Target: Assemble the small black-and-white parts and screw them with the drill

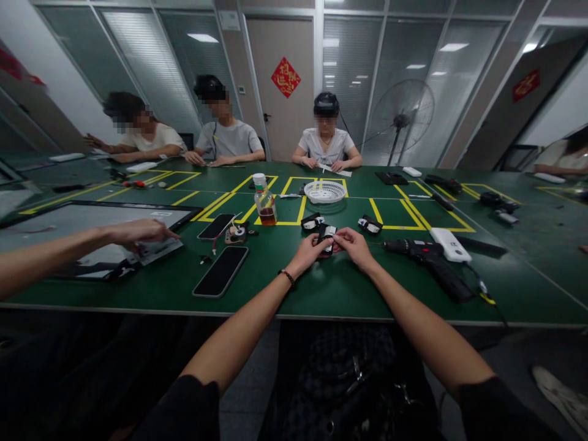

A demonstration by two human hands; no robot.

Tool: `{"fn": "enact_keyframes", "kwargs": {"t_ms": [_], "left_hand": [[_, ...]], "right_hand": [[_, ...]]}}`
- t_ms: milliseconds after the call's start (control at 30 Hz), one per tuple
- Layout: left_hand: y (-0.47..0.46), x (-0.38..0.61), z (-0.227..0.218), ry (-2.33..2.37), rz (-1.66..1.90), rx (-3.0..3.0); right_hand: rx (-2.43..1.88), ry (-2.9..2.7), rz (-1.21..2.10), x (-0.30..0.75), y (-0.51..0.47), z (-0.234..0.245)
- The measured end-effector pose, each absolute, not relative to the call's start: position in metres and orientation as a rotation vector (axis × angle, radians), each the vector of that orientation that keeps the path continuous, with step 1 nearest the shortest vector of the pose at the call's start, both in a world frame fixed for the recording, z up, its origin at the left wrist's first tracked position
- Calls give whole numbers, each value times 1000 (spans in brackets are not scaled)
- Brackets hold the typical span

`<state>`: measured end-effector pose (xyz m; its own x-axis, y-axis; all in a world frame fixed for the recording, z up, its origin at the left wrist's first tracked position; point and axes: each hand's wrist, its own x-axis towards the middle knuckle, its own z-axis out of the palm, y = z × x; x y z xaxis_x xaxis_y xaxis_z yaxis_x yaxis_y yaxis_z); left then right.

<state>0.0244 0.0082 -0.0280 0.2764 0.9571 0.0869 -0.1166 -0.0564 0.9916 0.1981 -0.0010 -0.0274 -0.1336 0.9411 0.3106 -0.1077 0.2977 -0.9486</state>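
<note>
Near the front of the green table, my left hand (309, 253) grips a small black part with a white face (327, 233). The fingers of my right hand (354, 247) pinch its right side. What exactly the fingertips press on is too small to tell. Just behind my left hand lies a similar black-and-white part (312, 222). Another black-and-white part (370, 224) rests behind my right hand. A black power drill (432, 260) lies on its side to the right of my right hand, its bit pointing toward that hand.
On the left are a phone (221, 271), a second phone (215, 226), a bottle of dark liquid (265, 205) and a large framed panel (92, 211), with a neighbour's hand (142, 234) over it. A white basket (325, 192) stands behind. A white power bank (450, 245) lies beside the drill.
</note>
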Motion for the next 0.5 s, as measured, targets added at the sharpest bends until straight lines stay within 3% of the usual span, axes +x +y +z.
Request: {"fn": "enact_keyframes", "kwargs": {"t_ms": [500], "left_hand": [[8,25,-23,921,1097,1280]], "right_hand": [[-847,-1339,1076,195,-6,-26]]}}
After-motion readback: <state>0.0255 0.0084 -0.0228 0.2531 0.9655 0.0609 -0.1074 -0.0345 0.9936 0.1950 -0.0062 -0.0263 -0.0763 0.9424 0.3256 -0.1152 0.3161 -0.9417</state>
